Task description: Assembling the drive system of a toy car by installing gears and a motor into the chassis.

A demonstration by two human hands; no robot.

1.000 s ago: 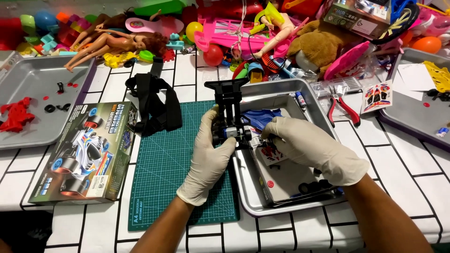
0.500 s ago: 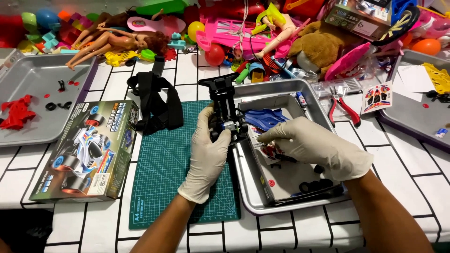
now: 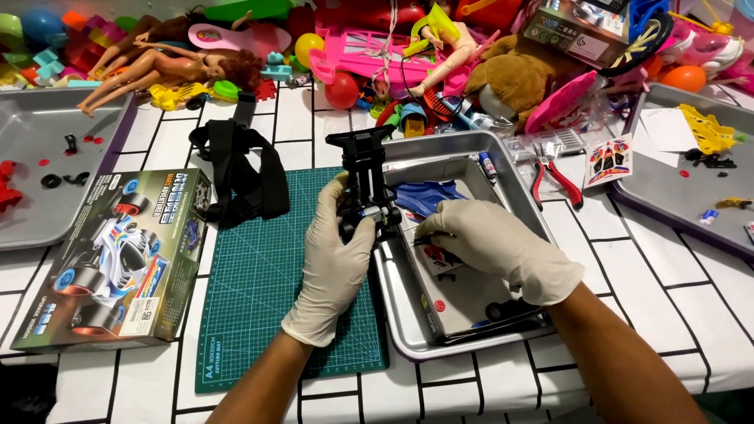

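Note:
My left hand [image 3: 334,263], in a white glove, grips a black toy car chassis [image 3: 364,180] held upright over the edge of the green cutting mat [image 3: 259,283]. My right hand [image 3: 495,247], also gloved, reaches in from the right with its fingertips pinched at the chassis side; a thin tool may be in them, but it is too small to tell. Both hands hover above a steel tray [image 3: 463,338] that holds a blue car body shell [image 3: 432,196], a sticker sheet [image 3: 440,259] and black wheels [image 3: 506,308].
A model car kit box [image 3: 118,251] lies left of the mat, a black strap [image 3: 239,169] behind it. Grey trays [image 3: 39,141] [image 3: 675,196] with small parts sit at both sides. Red-handled pliers [image 3: 554,180] lie right of the steel tray. Dolls and toys crowd the back.
Both hands shifted slightly with the chassis. My right hand drew closer to it, fingertips now pinched at its side.

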